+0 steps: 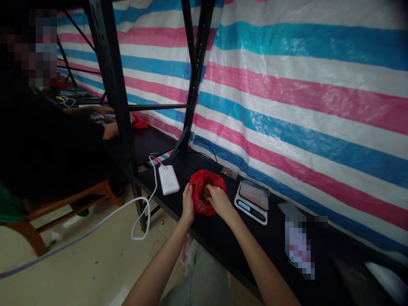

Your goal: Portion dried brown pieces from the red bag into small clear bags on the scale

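Observation:
A red plastic bag (199,206) sits on the black table with its mouth open upward. Small brown pieces (205,196) show inside; their kind is too small to tell. My left hand (188,202) grips the bag's left side, its fingers closed on the plastic. Reaching in from the right, my right hand (217,199) has its fingers bent down among the brown pieces, and the fingertips are partly hidden. To the right of the bag lies a white digital scale (241,205) with a lit display and a clear tray (254,194) on top.
A white power bank (168,179) lies left of the bag, its white cable (140,198) looping off the table edge. Behind stands a small clear box (230,171). Black shelf posts (114,85) rise at the left, where another person (63,136) sits. A striped sheet (287,85) hangs behind.

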Action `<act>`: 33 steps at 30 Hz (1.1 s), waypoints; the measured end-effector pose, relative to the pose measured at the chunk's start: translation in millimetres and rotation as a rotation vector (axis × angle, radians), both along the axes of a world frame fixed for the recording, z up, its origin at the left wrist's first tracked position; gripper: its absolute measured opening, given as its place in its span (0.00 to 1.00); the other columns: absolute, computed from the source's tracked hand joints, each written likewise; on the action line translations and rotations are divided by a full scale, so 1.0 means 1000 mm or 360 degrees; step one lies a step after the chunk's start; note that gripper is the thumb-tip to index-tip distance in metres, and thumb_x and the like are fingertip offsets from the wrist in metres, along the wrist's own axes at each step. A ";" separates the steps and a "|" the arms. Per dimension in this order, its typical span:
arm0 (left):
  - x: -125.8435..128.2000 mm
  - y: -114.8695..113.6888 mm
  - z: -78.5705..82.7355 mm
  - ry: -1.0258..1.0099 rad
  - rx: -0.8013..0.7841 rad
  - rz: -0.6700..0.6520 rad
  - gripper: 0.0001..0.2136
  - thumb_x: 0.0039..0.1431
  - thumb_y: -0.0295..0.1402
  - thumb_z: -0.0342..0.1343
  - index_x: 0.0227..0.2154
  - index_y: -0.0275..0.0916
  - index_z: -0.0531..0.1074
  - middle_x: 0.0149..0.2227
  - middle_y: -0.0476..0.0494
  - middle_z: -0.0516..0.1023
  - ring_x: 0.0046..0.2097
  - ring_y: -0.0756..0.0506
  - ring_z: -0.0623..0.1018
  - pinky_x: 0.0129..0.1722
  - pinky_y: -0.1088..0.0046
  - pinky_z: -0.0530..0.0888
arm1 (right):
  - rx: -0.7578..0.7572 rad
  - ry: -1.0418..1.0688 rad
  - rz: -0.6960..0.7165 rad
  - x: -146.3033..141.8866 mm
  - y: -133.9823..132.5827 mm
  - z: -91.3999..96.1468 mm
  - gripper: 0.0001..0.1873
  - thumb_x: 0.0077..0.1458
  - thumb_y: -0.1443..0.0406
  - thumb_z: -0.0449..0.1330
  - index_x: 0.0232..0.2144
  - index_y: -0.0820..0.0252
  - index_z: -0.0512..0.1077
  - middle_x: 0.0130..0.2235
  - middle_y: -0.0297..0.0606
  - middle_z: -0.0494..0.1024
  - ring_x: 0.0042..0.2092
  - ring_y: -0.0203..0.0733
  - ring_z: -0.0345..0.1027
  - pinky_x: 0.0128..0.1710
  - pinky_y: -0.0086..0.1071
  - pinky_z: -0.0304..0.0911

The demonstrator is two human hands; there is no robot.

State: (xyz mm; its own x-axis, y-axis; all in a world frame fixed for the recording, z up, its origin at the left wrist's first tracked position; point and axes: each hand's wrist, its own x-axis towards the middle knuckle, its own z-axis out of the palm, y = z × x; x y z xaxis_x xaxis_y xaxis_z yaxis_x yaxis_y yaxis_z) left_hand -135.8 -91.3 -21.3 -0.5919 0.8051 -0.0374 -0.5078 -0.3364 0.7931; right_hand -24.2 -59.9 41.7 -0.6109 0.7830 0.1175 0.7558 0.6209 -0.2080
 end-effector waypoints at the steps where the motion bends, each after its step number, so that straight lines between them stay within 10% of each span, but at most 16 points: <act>1: 0.001 0.000 0.001 -0.0090 0.0055 0.0005 0.16 0.53 0.39 0.51 0.41 0.37 0.69 0.46 0.41 0.74 0.48 0.44 0.73 0.51 0.66 0.67 | -0.0050 0.0068 -0.0005 0.000 0.002 -0.002 0.20 0.44 0.75 0.58 0.42 0.58 0.66 0.40 0.41 0.75 0.43 0.45 0.70 0.42 0.33 0.63; 8: -0.001 0.001 0.005 -0.0197 0.0078 0.0112 0.16 0.46 0.41 0.56 0.36 0.36 0.72 0.40 0.42 0.76 0.43 0.44 0.75 0.47 0.67 0.68 | -0.0496 0.0819 -0.0008 0.004 0.022 -0.031 0.18 0.38 0.75 0.61 0.35 0.58 0.70 0.34 0.35 0.76 0.34 0.40 0.72 0.36 0.33 0.67; 14: -0.016 -0.016 0.006 0.0472 -0.0278 0.0436 0.14 0.52 0.40 0.49 0.37 0.37 0.70 0.39 0.43 0.73 0.45 0.42 0.71 0.50 0.62 0.63 | -0.0821 0.1480 -0.0015 0.028 0.025 -0.041 0.18 0.35 0.68 0.66 0.34 0.57 0.71 0.34 0.35 0.77 0.35 0.41 0.73 0.36 0.34 0.69; 19: 0.017 -0.041 0.039 0.1271 -0.0210 0.1037 0.19 0.55 0.33 0.50 0.50 0.39 0.60 0.54 0.39 0.61 0.56 0.42 0.60 0.56 0.58 0.54 | -0.0846 0.1692 0.0044 0.070 0.027 -0.030 0.20 0.38 0.64 0.66 0.38 0.55 0.70 0.42 0.38 0.76 0.43 0.44 0.71 0.45 0.39 0.65; 27: 0.105 0.032 0.059 0.2352 0.0650 -0.0328 0.16 0.56 0.30 0.48 0.49 0.40 0.61 0.52 0.40 0.64 0.56 0.44 0.62 0.55 0.62 0.61 | -0.0299 0.1933 -0.0417 0.174 0.050 -0.021 0.23 0.40 0.58 0.64 0.42 0.56 0.71 0.46 0.42 0.75 0.44 0.47 0.69 0.45 0.44 0.63; 33: 0.147 0.121 0.039 0.2807 0.0577 -0.1010 0.37 0.47 0.47 0.57 0.56 0.33 0.54 0.59 0.29 0.56 0.62 0.35 0.53 0.58 0.51 0.51 | 0.0040 0.2005 -0.0756 0.221 0.056 -0.031 0.26 0.41 0.56 0.63 0.44 0.59 0.70 0.46 0.44 0.74 0.44 0.46 0.68 0.44 0.42 0.62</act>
